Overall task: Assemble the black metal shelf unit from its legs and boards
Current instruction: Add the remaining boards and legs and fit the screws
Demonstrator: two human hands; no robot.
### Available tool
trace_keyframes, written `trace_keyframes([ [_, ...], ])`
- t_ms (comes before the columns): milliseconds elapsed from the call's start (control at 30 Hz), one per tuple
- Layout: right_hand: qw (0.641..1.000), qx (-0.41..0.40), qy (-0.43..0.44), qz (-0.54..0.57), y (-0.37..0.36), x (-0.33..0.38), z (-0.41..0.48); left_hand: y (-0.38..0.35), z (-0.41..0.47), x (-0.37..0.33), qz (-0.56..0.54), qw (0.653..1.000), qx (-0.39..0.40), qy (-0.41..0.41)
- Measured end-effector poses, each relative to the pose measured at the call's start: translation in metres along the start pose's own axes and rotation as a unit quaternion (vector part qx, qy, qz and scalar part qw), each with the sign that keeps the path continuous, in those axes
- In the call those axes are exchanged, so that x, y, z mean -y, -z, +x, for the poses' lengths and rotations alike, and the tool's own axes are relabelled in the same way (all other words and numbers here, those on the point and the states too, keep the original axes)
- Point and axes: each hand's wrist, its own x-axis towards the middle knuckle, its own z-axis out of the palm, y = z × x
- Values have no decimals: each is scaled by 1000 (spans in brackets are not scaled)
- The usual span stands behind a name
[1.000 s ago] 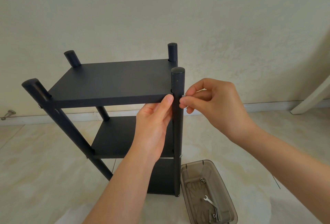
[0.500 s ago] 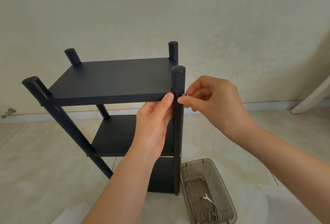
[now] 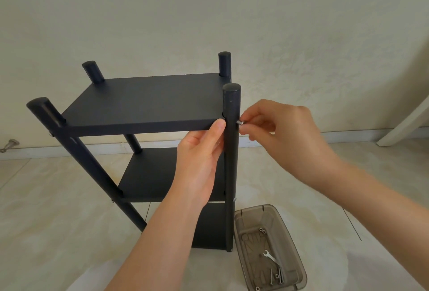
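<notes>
The black shelf unit stands upright on the floor, with its top board (image 3: pixel 148 102) joined to round legs at its corners and a middle board (image 3: pixel 151 174) below. My left hand (image 3: pixel 199 163) holds the top board's front right corner from beneath, thumb on its front edge beside the near right leg (image 3: pixel 231 151). My right hand (image 3: pixel 283 137) pinches a small silver screw (image 3: pixel 239 122) that sticks out of that leg's right side at the height of the top board.
A smoky clear plastic tray (image 3: pixel 294 253) lies on the tiled floor just right of the near leg's foot, holding a small wrench (image 3: pixel 269 257), screws and washers. The wall runs close behind the unit. A white slanted piece (image 3: pixel 404 126) leans at the far right.
My right hand has turned and its thumb has lifted a little, so the screw's silver head now shows against the leg. My left hand stays under the top board.
</notes>
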Motion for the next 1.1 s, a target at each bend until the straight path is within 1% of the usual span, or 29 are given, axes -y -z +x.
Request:
trace_keyframes([
  [33,994,-14,65,-89,-2,1,-3,0,0,0,0,1000,-4,0],
  [67,985,-23,108,-131,-4,0,-4,0,0,0,2,1000,-7,-1],
  [100,984,-30,118,-131,-5,0,-5,1,0,0,3,1000,-9,-1],
  [133,988,-38,103,-110,-5,0,-5,1,0,0,3,1000,-8,0],
  [200,998,-50,32,-21,-4,-1,-3,1,-1,0,2,1000,-4,-1],
  [233,998,-52,2,23,-3,-2,-1,0,-1,0,2,1000,-3,-2],
  [267,998,-54,-9,42,-4,-2,-1,0,-1,0,4,1000,-3,-2],
  [300,998,-55,-1,31,-5,-2,-2,0,-1,0,6,1000,-4,-2],
  [400,994,-58,56,-69,-9,-2,-5,0,-1,0,10,1000,-7,-2],
  [433,995,-55,47,-69,-10,-2,-6,0,-1,0,10,1000,-7,-2],
  [533,999,-8,-41,6,-10,1,-3,0,-1,0,20,1000,-8,-5],
  [567,998,5,-53,11,-11,1,-2,0,-1,-1,23,1000,-8,-6],
  [700,999,0,-33,-42,-10,3,-4,-1,-2,-2,5,1000,-10,-3],
  [833,994,-27,38,-104,-11,1,-7,-1,-2,-1,2,1000,-9,0],
  [900,991,-36,56,-118,-12,0,-7,-1,-2,-1,4,1000,-10,-2],
  [1000,993,-34,51,-105,-11,-1,-5,-2,-2,-1,7,1000,-13,-7],
  [1100,999,-14,9,-50,-10,-1,-3,-2,-1,1,8,1000,-16,-12],
])
